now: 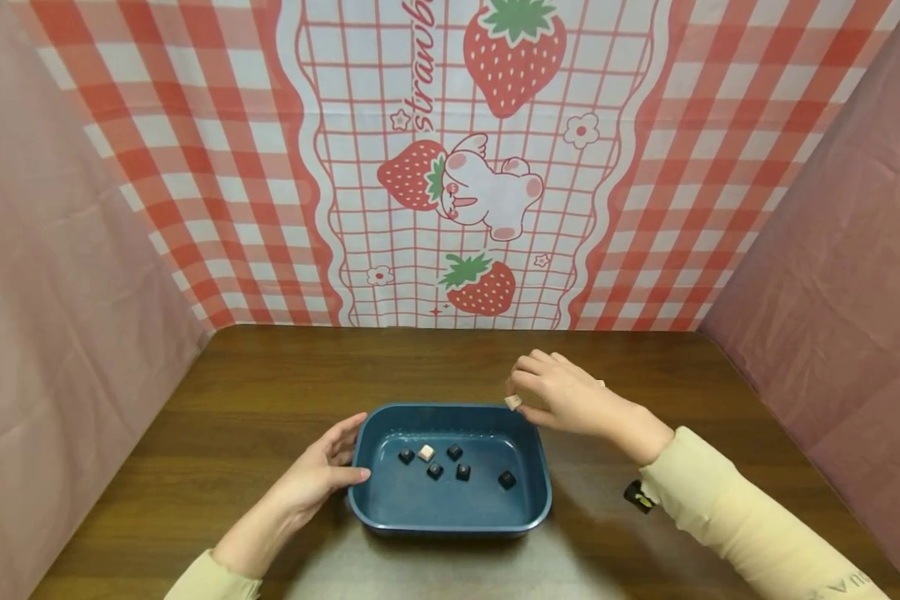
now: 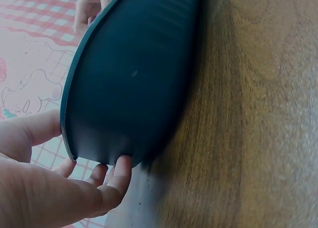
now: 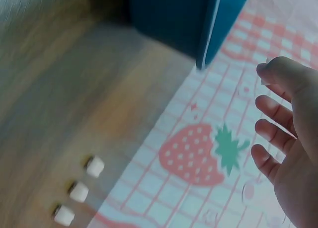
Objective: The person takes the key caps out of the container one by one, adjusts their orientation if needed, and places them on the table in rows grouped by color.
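Note:
A blue rectangular tray (image 1: 450,530) stands on the table, with several black keycaps (image 1: 507,480) and one white keycap (image 1: 426,452) scattered over its floor. My left hand (image 1: 318,467) grips the tray's left end, thumb at the rim and fingers along the outer wall; the left wrist view shows these fingers (image 2: 124,166) against the dark side. Just above the tray's far right corner, my right hand (image 1: 570,396) pinches another white keycap (image 1: 513,402) between thumb and fingers. In the right wrist view, that thumb (image 3: 288,71) partly covers the keycap and the other fingers are spread.
Three white keycaps (image 3: 78,191) lie in a row on the wooden table (image 1: 285,367), right of the tray. A checked strawberry cloth (image 1: 487,275) hangs behind the table, and pink curtains (image 1: 67,292) close off both sides. A small black object (image 1: 637,496) shows at the right cuff.

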Action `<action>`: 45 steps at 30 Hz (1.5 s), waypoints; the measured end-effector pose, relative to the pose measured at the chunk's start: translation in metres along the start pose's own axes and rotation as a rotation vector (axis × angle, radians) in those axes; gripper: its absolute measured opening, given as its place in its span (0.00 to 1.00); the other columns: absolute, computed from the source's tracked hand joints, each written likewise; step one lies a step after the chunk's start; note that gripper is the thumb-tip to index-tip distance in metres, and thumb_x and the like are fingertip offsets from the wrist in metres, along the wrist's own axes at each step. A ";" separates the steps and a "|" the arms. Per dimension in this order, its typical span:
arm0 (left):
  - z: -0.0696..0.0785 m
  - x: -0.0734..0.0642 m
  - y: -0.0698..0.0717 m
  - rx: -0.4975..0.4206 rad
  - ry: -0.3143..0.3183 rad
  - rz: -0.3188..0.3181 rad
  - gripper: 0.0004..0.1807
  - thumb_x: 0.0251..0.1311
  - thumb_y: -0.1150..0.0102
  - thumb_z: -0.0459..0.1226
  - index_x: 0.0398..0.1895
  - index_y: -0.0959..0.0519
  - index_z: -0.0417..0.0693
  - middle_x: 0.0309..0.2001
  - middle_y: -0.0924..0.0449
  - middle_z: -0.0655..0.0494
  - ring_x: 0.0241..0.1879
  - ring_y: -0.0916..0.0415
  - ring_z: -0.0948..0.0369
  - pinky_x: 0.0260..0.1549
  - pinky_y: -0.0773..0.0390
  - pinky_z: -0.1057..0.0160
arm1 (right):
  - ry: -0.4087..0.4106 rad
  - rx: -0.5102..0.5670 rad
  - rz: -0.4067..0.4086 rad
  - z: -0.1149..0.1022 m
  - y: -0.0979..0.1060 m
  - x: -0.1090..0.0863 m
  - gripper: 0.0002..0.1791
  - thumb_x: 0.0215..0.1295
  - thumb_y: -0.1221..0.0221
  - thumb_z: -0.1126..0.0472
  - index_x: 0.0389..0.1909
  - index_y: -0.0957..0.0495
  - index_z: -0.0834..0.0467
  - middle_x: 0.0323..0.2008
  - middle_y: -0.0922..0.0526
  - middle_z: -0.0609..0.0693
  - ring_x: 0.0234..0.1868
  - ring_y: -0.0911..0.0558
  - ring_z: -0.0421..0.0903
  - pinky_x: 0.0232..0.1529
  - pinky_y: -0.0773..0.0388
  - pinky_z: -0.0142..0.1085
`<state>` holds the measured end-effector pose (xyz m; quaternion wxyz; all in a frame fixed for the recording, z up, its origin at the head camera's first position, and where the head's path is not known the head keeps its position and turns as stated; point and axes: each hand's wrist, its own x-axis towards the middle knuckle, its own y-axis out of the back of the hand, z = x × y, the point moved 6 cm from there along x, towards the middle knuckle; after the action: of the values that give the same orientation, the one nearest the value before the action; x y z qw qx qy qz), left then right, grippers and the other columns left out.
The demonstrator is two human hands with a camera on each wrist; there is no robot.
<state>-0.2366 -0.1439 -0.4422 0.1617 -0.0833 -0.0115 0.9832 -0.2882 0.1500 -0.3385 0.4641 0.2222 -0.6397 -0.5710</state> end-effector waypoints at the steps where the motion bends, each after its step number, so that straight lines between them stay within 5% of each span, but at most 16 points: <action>1: 0.000 0.000 0.000 0.000 0.000 0.001 0.43 0.53 0.43 0.22 0.72 0.50 0.41 0.67 0.45 0.33 0.60 0.37 0.43 0.47 0.28 0.61 | -0.005 0.007 0.009 0.004 0.002 -0.002 0.12 0.51 0.33 0.58 0.37 0.22 0.49 0.37 0.24 0.43 0.41 0.28 0.43 0.38 0.31 0.38; 15: 0.001 0.000 0.000 0.002 -0.001 0.010 0.43 0.53 0.44 0.22 0.72 0.50 0.40 0.68 0.46 0.33 0.61 0.38 0.43 0.48 0.28 0.61 | -0.188 -0.013 0.043 0.066 0.014 -0.038 0.13 0.48 0.31 0.61 0.35 0.22 0.52 0.35 0.23 0.46 0.39 0.28 0.45 0.36 0.33 0.42; 45: 0.000 -0.001 0.000 0.002 -0.005 -0.002 0.43 0.53 0.44 0.22 0.72 0.51 0.40 0.67 0.46 0.33 0.60 0.37 0.43 0.47 0.28 0.62 | -0.549 -0.020 -0.006 0.152 -0.032 -0.115 0.06 0.53 0.34 0.60 0.30 0.22 0.55 0.32 0.21 0.53 0.37 0.24 0.55 0.33 0.29 0.53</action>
<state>-0.2359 -0.1439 -0.4420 0.1626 -0.0805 -0.0108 0.9834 -0.3710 0.3155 -0.3948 0.2739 0.0564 -0.7352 -0.6175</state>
